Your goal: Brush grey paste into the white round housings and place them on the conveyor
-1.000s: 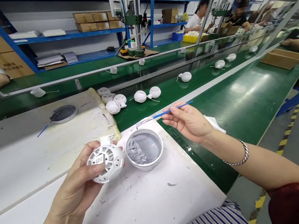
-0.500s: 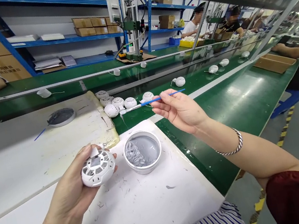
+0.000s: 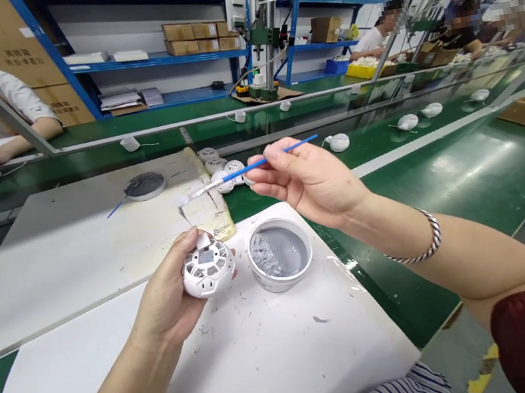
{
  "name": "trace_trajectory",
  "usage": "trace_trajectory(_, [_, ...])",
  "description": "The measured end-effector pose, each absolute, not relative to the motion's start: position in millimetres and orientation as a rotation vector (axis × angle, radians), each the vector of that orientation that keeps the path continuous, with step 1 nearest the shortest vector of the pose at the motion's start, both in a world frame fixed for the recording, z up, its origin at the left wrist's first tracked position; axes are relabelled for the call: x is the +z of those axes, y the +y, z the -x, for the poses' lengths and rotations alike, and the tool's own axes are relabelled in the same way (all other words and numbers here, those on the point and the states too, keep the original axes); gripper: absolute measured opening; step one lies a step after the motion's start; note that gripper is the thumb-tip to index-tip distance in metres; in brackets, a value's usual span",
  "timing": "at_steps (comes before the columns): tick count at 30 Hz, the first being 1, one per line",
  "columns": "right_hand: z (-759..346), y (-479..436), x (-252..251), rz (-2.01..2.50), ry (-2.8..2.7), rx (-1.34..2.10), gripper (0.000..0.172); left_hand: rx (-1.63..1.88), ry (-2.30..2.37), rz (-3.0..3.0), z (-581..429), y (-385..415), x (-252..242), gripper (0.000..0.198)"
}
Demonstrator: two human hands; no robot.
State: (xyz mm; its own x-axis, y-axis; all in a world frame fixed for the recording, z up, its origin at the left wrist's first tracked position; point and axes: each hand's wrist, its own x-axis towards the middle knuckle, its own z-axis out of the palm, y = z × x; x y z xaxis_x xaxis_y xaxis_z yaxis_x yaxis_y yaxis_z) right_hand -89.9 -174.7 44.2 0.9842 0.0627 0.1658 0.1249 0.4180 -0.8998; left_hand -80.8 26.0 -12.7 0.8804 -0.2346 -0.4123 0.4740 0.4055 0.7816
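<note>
My left hand [image 3: 172,300] is wrapped round a white round plastic housing [image 3: 208,270] with vent slots and a small square opening on top. Between thumb and fingers, my right hand [image 3: 308,185] pinches a thin blue brush [image 3: 247,168], its handle pointing right. Grey paste clings to the brush's pale tip, and a strand hangs from it above the housing, apart from it as far as I can see. A white tub [image 3: 280,254] of grey paste stands on the white sheet, just right of the housing.
Several white housings [image 3: 223,182] sit beyond the tub at a worn white board [image 3: 80,256]. On that board lies a round dish [image 3: 145,185] of dark grey paste. More white parts [image 3: 339,142] rest along the green conveyor. A co-worker's arm [image 3: 5,150] is at far left.
My right hand has brought the brush leftward relative to the tub, and its tip is now closer to the housing. The view has turned left, showing more of the co-worker.
</note>
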Motion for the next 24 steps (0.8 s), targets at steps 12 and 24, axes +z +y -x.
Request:
trace_trajectory(12, [115,-172,8,1.329,-0.217,-0.160,0.017,-0.418,0.186,-1.023,86,25,-9,0.021])
trace_trajectory(24, [136,-172,13,1.600,-0.370,-0.400,0.010,-0.502,0.140,-1.001,91,28,-10,0.036])
